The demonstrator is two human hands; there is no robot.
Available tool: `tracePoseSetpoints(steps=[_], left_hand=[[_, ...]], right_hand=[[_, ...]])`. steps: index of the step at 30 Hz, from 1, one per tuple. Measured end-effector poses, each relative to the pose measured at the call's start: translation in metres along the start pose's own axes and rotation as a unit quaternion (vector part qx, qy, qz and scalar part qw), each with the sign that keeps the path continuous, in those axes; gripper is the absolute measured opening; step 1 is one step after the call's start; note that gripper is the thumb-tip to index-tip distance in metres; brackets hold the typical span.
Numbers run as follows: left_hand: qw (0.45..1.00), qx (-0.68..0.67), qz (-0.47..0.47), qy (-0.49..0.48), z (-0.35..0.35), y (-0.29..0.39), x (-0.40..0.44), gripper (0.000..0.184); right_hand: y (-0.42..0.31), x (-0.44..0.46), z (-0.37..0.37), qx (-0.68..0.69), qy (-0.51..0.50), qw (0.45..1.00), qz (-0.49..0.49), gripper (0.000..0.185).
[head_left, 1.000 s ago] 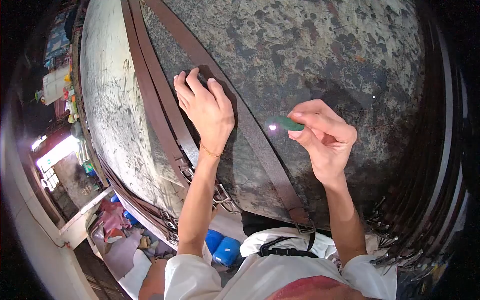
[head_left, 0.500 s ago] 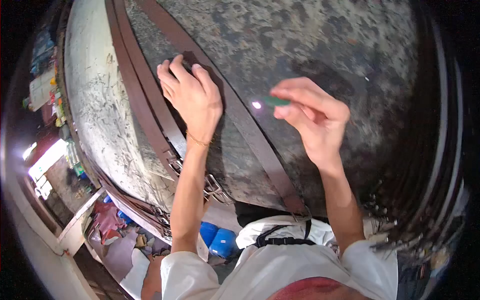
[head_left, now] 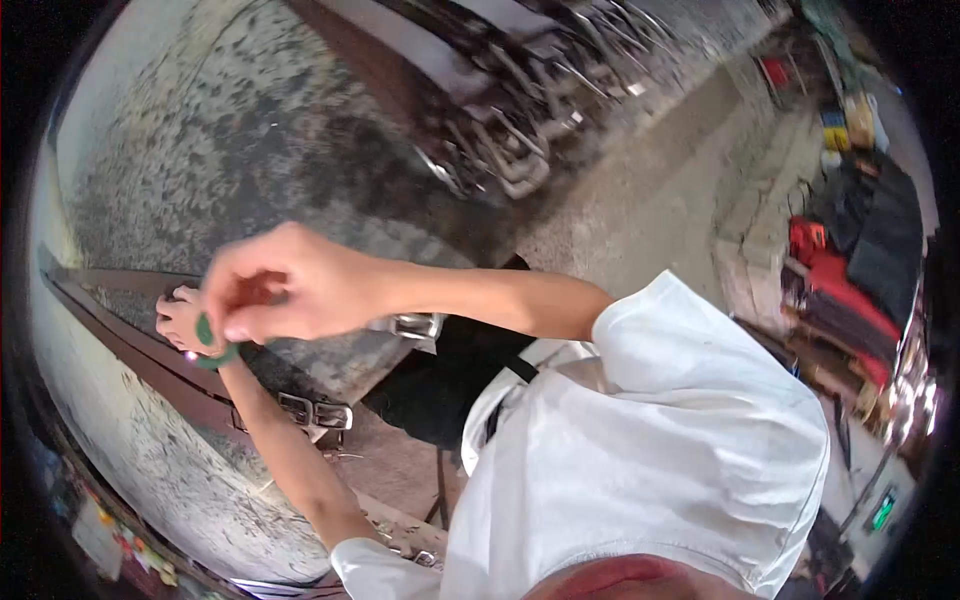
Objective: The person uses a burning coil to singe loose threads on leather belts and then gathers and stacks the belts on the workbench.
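My right hand (head_left: 300, 280) is closed in a pinch on a small green lighter (head_left: 206, 333), blurred by motion, with a bright glow at its lower end. In the view it overlaps my left wrist; whether they touch, I cannot tell. Beyond it, my left hand (head_left: 183, 318) rests with curled fingers at a brown leather belt (head_left: 125, 279), partly hidden by the right hand. Further brown belts (head_left: 150, 365) run beside it over a large mottled, curved surface (head_left: 200, 180). Metal buckles (head_left: 318, 412) hang at their near ends, below my left forearm.
Several dark belts with metal buckles (head_left: 515, 165) hang over the surface's edge at the top. Concrete floor (head_left: 640, 190) lies beyond. At the right are red and black materials (head_left: 850, 290) and a pale block (head_left: 750, 250).
The view has swung round, bringing the floor and right-hand buckles into sight. My right hand has moved with the lighter towards my left wrist. The left hand stays by the belt.
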State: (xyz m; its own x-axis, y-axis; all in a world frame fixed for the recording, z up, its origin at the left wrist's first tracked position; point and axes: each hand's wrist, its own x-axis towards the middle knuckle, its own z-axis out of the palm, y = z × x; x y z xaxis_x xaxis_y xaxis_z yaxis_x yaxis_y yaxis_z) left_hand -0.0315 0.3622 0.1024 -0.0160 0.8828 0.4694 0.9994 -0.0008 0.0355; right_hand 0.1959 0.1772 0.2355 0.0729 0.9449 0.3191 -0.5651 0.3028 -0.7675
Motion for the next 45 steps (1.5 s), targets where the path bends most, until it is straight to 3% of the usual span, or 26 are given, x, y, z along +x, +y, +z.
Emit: tracePoseSetpoints(steps=[1, 2, 4, 5, 8, 10, 15, 19, 21, 22, 24, 25, 26, 29, 30, 32, 33, 38, 40, 42, 44, 45], left_hand=[[0.997, 0.007, -0.05, -0.054, -0.019, 0.016, 0.002, 0.042], [0.998, 0.007, -0.046, -0.048, -0.012, 0.012, 0.004, 0.044], [0.998, -0.009, -0.034, -0.059, -0.01, 0.005, 0.007, 0.046], [0.998, -0.016, -0.031, -0.054, -0.01, 0.004, 0.008, 0.046], [0.997, -0.029, -0.035, -0.058, -0.005, 0.002, 0.008, 0.048], [0.998, -0.029, -0.031, -0.051, 0.0, -0.003, 0.007, 0.049], [0.998, -0.02, -0.031, -0.049, 0.011, -0.009, 0.01, 0.05], [0.999, -0.023, -0.019, -0.043, 0.011, -0.011, 0.007, 0.049], [0.999, -0.026, -0.007, -0.045, 0.012, -0.013, 0.008, 0.05], [0.999, -0.031, -0.009, -0.04, 0.012, -0.011, 0.011, 0.05], [0.997, -0.049, -0.026, -0.059, 0.009, -0.01, 0.008, 0.05], [0.997, -0.047, -0.027, -0.061, 0.007, -0.01, 0.005, 0.05], [0.996, -0.051, -0.027, -0.065, 0.003, -0.007, 0.005, 0.051], [0.996, -0.046, -0.025, -0.078, -0.001, -0.006, 0.005, 0.054], [0.995, -0.042, -0.027, -0.086, -0.001, -0.005, 0.006, 0.056], [0.995, -0.038, -0.026, -0.088, -0.002, -0.006, 0.002, 0.054], [0.995, -0.039, -0.023, -0.087, -0.003, -0.005, 0.005, 0.052], [0.994, -0.04, -0.036, -0.095, -0.005, -0.001, 0.003, 0.052], [0.994, -0.043, -0.031, -0.091, -0.004, -0.003, 0.004, 0.052], [0.995, -0.04, -0.031, -0.086, -0.003, -0.003, 0.005, 0.052], [0.996, -0.041, -0.034, -0.078, 0.001, -0.005, 0.007, 0.052], [0.996, -0.045, -0.032, -0.072, 0.004, -0.006, 0.007, 0.051]], right_hand=[[-0.023, -0.024, -0.001, -0.032, 0.018, 0.999, 0.026, 0.017], [-0.051, -0.05, -0.003, -0.066, 0.032, 0.996, 0.051, 0.018], [-0.09, -0.102, -0.017, -0.023, 0.099, 0.994, 0.039, 0.024], [-0.105, -0.128, -0.028, -0.088, 0.138, 0.986, 0.001, 0.024], [-0.144, -0.192, -0.071, -0.209, 0.25, 0.939, -0.113, 0.018], [-0.171, -0.221, -0.098, -0.257, 0.404, 0.875, -0.074, 0.017], [-0.166, -0.277, -0.221, -0.219, 0.539, 0.812, -0.044, 0.016], [-0.148, -0.288, -0.258, -0.121, 0.531, 0.838, -0.025, 0.017], [-0.138, -0.305, -0.27, -0.278, 0.639, 0.714, 0.068, 0.016], [-0.139, -0.311, -0.275, -0.278, 0.637, 0.716, 0.062, 0.016], [-0.146, -0.331, -0.279, -0.263, 0.705, 0.657, 0.044, 0.018], [-0.152, -0.335, -0.281, -0.223, 0.671, 0.707, 0.008, 0.016], [-0.16, -0.325, -0.271, -0.223, 0.671, 0.707, 0.012, 0.016], [-0.17, -0.309, -0.265, -0.047, 0.546, 0.833, -0.075, 0.016], [-0.165, -0.306, -0.275, -0.045, 0.546, 0.833, -0.075, 0.016], [-0.144, -0.309, -0.3, -0.245, 0.602, 0.757, 0.063, 0.016], [-0.14, -0.316, -0.308, -0.261, 0.628, 0.731, 0.057, 0.016], [-0.179, -0.318, -0.278, -0.191, 0.662, 0.724, -0.013, 0.02], [-0.194, -0.314, -0.268, -0.082, 0.561, 0.821, -0.068, 0.017], [-0.194, -0.306, -0.26, -0.101, 0.562, 0.819, -0.058, 0.017], [-0.184, -0.303, -0.261, 0.098, 0.409, 0.897, -0.137, 0.018], [-0.172, -0.298, -0.267, 0.099, 0.404, 0.899, -0.137, 0.018]])
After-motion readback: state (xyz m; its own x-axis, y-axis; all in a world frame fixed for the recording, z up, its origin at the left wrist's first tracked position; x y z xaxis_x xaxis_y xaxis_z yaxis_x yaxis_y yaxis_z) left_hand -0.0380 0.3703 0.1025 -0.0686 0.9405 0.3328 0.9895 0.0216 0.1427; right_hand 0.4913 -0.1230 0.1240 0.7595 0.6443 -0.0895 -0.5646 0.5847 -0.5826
